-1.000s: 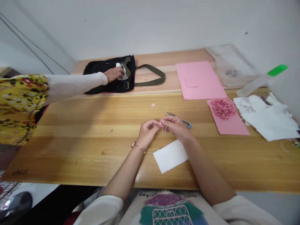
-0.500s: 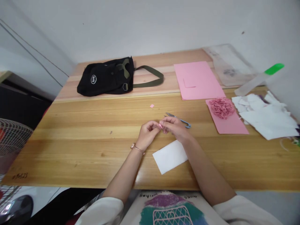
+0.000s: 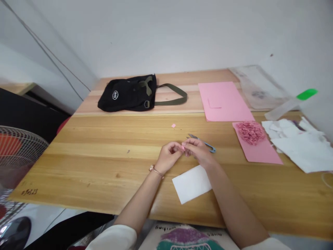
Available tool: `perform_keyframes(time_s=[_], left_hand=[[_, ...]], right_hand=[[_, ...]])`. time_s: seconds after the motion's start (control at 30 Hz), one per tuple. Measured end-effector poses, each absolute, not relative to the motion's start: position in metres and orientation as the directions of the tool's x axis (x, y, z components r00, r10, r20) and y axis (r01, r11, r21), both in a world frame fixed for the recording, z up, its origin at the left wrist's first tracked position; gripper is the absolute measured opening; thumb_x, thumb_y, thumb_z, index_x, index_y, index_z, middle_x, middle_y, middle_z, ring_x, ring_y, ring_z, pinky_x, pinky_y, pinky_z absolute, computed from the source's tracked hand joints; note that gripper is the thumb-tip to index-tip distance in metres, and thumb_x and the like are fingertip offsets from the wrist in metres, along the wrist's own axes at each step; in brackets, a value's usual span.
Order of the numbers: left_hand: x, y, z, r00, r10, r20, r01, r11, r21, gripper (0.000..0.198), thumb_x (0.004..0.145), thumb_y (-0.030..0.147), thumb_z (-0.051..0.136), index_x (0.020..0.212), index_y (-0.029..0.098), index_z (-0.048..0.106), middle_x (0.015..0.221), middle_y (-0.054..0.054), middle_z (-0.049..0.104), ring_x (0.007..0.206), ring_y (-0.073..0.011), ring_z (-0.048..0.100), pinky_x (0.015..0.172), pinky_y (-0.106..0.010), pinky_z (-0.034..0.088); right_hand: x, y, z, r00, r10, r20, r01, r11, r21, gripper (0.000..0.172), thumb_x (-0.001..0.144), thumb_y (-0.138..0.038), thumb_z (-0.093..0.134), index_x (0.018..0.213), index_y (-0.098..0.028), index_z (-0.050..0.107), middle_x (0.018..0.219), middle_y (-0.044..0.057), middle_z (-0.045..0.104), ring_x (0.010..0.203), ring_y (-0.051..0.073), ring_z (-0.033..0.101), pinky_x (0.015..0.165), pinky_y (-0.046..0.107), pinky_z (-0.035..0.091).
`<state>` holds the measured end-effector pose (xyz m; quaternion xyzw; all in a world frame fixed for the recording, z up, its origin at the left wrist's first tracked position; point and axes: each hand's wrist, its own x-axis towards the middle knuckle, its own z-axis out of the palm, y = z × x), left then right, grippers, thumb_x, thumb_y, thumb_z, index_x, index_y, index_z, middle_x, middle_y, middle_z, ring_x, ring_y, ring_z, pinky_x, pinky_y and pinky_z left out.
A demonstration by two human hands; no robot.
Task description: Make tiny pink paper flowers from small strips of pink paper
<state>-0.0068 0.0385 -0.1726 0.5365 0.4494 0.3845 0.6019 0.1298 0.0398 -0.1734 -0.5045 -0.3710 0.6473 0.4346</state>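
Note:
Both my hands meet at the middle of the wooden table (image 3: pixel 91 166). My left hand (image 3: pixel 169 156) and my right hand (image 3: pixel 199 151) pinch a tiny pink paper piece (image 3: pixel 182 148) between their fingertips. Both hands are closed on it. Small scissors (image 3: pixel 205 142) with a blue handle lie just behind my right hand. A white paper slip (image 3: pixel 191 183) lies on the table under my right forearm. A loose pink scrap (image 3: pixel 173 125) sits farther back.
A black bag (image 3: pixel 128 93) with an olive strap lies at the back. A large pink sheet (image 3: pixel 223 100), a smaller pink sheet (image 3: pixel 260 152) with a heap of pink bits (image 3: pixel 250 132), and white paper scraps (image 3: pixel 299 142) are at the right. A fan (image 3: pixel 15 152) stands at the left.
The other person's arm that reached to the black bag has left the view. The view has shifted slightly; my hands still hold the pink piece in the same place.

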Motion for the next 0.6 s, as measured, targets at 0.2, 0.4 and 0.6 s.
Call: perform_keyframes(time_s=[0.2, 0.4, 0.6], left_hand=[[-0.0046, 0.0380, -0.1743, 0.278, 0.955, -0.104, 0.001, 0.108, 0.994, 0.020, 0.066, 0.031, 0.062, 0.070, 0.012, 0.057, 0.063, -0.002, 0.058, 0.057, -0.0088, 0.050, 0.058, -0.022, 0.039], [-0.0025, 0.0388, -0.1778, 0.243, 0.965, -0.097, 0.030, 0.093, 0.995, 0.024, 0.065, 0.036, 0.064, 0.070, 0.013, 0.059, 0.064, -0.004, 0.062, 0.059, -0.0114, 0.054, 0.058, -0.023, 0.042], [-0.0006, 0.0377, -0.1771, 0.247, 0.967, -0.061, 0.030, 0.055, 0.998, 0.022, 0.067, 0.034, 0.062, 0.072, 0.012, 0.060, 0.066, -0.005, 0.063, 0.061, -0.0121, 0.056, 0.059, -0.024, 0.043]], right_hand=[[0.1293, 0.0414, -0.1746, -0.113, 0.936, -0.334, -0.222, -0.351, -0.910, 0.020, 0.058, -0.032, 0.068, 0.054, -0.016, 0.057, 0.045, -0.004, 0.051, 0.041, 0.007, 0.044, 0.044, 0.022, 0.030], [0.1314, 0.0419, -0.1751, -0.118, 0.925, -0.361, -0.257, -0.380, -0.889, 0.022, 0.054, -0.034, 0.071, 0.055, -0.016, 0.058, 0.047, -0.002, 0.053, 0.041, 0.008, 0.046, 0.043, 0.023, 0.033], [0.1319, 0.0407, -0.1732, -0.092, 0.927, -0.365, -0.285, -0.375, -0.882, 0.018, 0.055, -0.031, 0.070, 0.057, -0.017, 0.059, 0.051, 0.000, 0.056, 0.044, 0.011, 0.050, 0.046, 0.025, 0.037]])
